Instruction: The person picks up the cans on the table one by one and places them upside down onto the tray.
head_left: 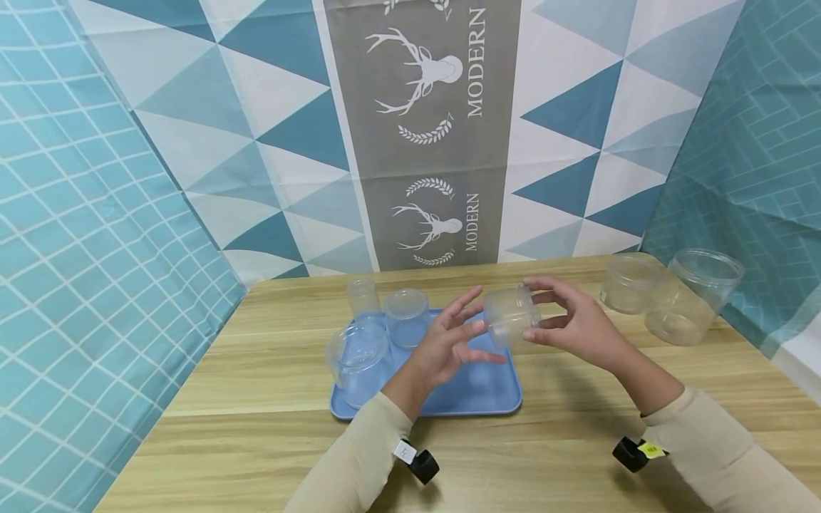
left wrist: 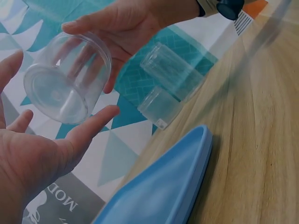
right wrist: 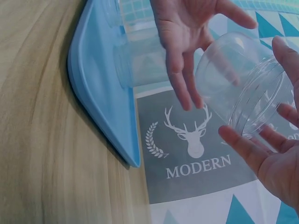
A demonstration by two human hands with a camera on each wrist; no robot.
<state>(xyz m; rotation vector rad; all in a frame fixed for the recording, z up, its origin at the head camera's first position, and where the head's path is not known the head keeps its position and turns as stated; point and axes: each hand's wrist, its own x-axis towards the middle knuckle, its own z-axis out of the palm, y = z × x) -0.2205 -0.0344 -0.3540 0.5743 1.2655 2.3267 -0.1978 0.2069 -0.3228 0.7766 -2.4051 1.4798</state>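
Observation:
My right hand point(head_left: 580, 328) holds a clear plastic jar point(head_left: 511, 315) by its rim end, fingers on one side and thumb on the other. The jar is tipped on its side above the blue tray point(head_left: 474, 392), its base turned toward my left hand point(head_left: 442, 349). In the left wrist view, the fingers of my left hand point(left wrist: 37, 149) are spread around the jar's base point(left wrist: 56, 95), not curled round it. On the tray stand a wide clear jar point(head_left: 359, 363), a medium one point(head_left: 408, 320) and a narrow one point(head_left: 363, 299).
At the back right of the wooden table point(head_left: 256, 377) stand a short clear jar point(head_left: 630, 285) and a taller clear jar point(head_left: 693, 303), close together. A patterned cloth point(head_left: 269, 128) hangs behind the table, with teal cloths point(head_left: 70, 271) at both sides.

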